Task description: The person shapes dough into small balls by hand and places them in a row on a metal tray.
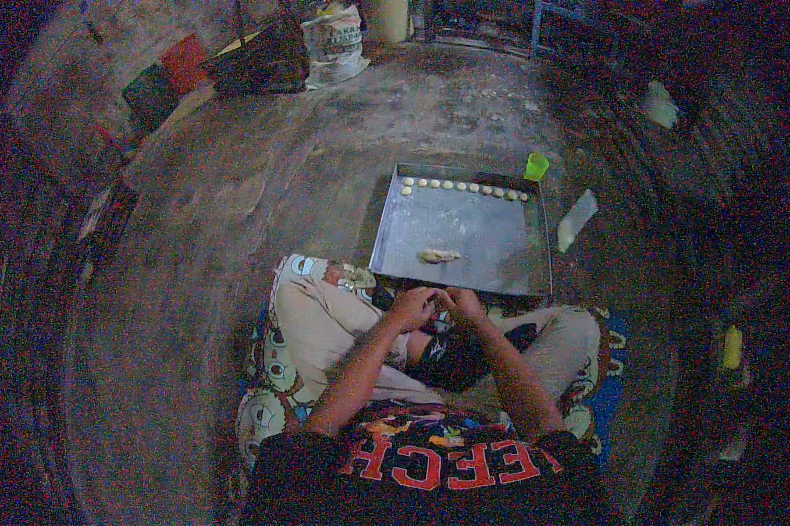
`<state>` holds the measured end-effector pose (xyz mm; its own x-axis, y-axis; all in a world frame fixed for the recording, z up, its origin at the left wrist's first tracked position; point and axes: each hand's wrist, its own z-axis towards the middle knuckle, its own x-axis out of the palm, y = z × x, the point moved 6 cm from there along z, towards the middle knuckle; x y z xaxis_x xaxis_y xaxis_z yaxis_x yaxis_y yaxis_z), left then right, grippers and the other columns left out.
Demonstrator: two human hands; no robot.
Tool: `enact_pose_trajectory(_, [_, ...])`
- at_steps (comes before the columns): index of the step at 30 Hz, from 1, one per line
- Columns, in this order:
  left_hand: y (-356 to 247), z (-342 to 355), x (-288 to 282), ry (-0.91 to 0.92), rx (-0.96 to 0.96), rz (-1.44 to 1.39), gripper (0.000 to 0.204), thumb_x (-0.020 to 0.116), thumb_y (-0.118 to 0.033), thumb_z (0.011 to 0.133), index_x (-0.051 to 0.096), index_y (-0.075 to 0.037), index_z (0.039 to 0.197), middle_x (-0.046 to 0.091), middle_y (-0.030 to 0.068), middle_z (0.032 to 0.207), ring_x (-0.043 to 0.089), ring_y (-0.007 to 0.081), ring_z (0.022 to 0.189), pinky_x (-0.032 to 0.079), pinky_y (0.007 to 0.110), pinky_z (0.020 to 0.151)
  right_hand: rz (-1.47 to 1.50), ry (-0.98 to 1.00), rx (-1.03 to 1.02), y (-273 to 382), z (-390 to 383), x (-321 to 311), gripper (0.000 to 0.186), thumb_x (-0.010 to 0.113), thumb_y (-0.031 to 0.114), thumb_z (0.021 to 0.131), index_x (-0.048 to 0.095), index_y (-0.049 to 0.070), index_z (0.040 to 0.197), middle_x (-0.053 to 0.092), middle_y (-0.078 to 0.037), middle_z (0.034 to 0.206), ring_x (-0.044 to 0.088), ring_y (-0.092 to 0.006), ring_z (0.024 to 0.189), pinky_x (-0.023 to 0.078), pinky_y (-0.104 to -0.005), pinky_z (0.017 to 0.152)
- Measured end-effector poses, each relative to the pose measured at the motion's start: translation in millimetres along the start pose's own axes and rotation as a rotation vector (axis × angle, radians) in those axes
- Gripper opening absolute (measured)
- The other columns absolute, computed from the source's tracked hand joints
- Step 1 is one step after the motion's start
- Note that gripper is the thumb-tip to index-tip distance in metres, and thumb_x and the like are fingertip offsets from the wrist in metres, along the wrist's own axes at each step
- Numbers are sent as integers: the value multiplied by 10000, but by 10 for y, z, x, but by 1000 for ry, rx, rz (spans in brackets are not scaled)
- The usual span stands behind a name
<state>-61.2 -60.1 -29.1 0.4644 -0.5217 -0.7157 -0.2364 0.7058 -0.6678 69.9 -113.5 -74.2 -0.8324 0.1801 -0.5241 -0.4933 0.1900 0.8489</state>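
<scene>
Left hand and right hand meet, grip unclear, just this side of the pale lump.

The floor bears a metal tray; pale balls and a lump lie in it.

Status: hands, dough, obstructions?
Left hand and right hand together, grip unclear. Dough lump in tray; pale balls line far side. Tray's near wall between hands and lump.
</scene>
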Motion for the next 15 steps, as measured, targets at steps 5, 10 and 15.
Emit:
enact_pose_trajectory(5, [-73,-60,-253,-40,76,125,240,546,-138,821,586,-104,1054,597,161,1003,582,348,930,467,434,838,-164,-87,-60,573,-144,-76,349,490,334,927,636,17,915,670,-156,843,651,-265,746,496,-367,686])
enact_pose_trajectory(10, [-105,177,-217,62,58,120,257,557,-184,824,574,-61,1049,605,145,1031,577,351,963,467,435,836,-111,-117,-207,694,-155,-304,379,455,353,935,631,20,885,649,-153,779,630,-304,707,482,-379,646])
enact_pose_trajectory(15, [-304,152,-295,76,52,198,289,538,-203,841,571,-65,1093,615,157,1027,578,353,969,470,430,846,-56,-108,-149,705,-200,-325,381,453,348,937,627,13,886,644,-154,769,628,-281,696,480,-383,640])
